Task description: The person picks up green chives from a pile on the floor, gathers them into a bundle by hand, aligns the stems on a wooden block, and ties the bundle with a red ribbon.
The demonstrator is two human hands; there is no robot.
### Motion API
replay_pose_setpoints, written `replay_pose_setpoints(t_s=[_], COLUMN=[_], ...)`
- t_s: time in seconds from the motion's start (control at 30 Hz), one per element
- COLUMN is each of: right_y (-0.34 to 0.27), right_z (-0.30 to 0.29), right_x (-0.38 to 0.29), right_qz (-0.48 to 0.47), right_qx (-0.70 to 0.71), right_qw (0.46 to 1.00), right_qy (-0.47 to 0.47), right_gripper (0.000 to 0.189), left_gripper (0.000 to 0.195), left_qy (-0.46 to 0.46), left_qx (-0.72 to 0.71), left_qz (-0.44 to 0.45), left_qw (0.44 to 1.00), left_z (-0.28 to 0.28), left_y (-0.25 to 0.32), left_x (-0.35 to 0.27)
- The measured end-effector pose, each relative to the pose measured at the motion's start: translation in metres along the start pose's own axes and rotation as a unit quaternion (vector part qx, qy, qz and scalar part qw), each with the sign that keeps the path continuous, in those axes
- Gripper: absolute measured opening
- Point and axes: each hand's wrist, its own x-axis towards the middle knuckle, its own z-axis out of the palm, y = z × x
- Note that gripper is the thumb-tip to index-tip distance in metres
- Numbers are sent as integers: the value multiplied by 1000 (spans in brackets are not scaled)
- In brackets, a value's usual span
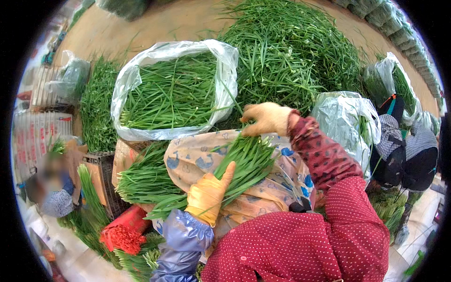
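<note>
A bunch of long green leafy stalks, like garlic chives point(246, 158), lies slantwise over the patterned apron point(201, 155) on my lap. My left hand point(211, 194), in a yellow glove, is closed around its lower leaves, the thumb pointing up along them. At the bunch's upper, cut end is my right hand point(264, 118), in a pale glove, its fingers apart and curved; whether it touches the stalks cannot be told. More chives point(148, 172) lie to the left of the apron. Beyond it stands a clear plastic bag point(118, 102) filled with chives.
A large heap of loose greens point(289, 46) rises ahead. Another plastic bag point(345, 116) stands at the right, near a co-worker's legs point(398, 151). At the left are a dark crate point(116, 190), a red bundle of ties point(123, 239) and another person point(58, 190).
</note>
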Motion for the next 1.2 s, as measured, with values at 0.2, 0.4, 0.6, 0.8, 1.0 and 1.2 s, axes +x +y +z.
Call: replay_pose_setpoints(t_s=[0.2, 0.4, 0.6, 0.8, 1.0, 1.2], right_y=[-39, -5, 35, 119, 31, -41], right_z=[29, 41, 47, 9, -15, 20], right_x=[-1, 2, 8, -20, -53, -40], right_qz=[-13, 26, 127, 308, 98, -24], right_qx=[36, -43, -16, 35, 139, -130], right_qw=[999, 975, 953, 922, 972, 983], right_qy=[-19, 218, 273, 233, 161, 130], right_gripper=[30, 20, 20, 33, 28, 23], left_gripper=[87, 87, 85, 83, 82, 81], left_qy=[29, 57, 40, 109, 160, 158], left_qx=[68, 74, 58, 38, -4, -11], left_qz=[-1, -16, -44, -24, -63, -82], left_qw=[997, 995, 997, 993, 985, 984], left_z=[11, 15, 12, 24, 42, 40], left_y=[0, 13, 20, 7, 6, 10], left_x=[-3, -10, -16, -37, -45, -46])
